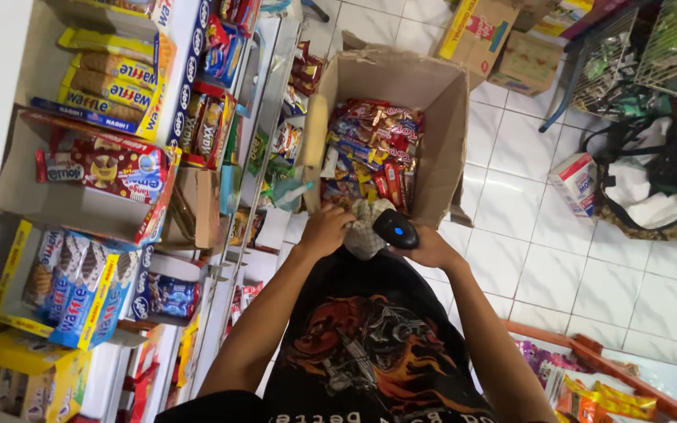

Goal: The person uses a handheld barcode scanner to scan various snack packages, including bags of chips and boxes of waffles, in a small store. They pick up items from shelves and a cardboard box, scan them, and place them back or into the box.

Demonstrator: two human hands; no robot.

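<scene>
Gripping a black handheld scanner (pixel 395 229), the right hand (pixel 432 249) shows only its back, with the fingers hidden beneath the device. At nine o'clock from it, touching, sits a crumpled patterned cloth (pixel 366 227), pinched from above by the left hand (pixel 324 230), whose fingertips are buried in the folds. At twelve o'clock stands an open cardboard box (pixel 442 133) filled with red and blue snack packets (pixel 374 145); its near wall is masked by both hands. At nine o'clock, shelves (pixel 264 117) carry wafer cartons (pixel 111 82), partly cut off. At five o'clock an orange crate rim (pixel 589 356) leaves the frame.
</scene>
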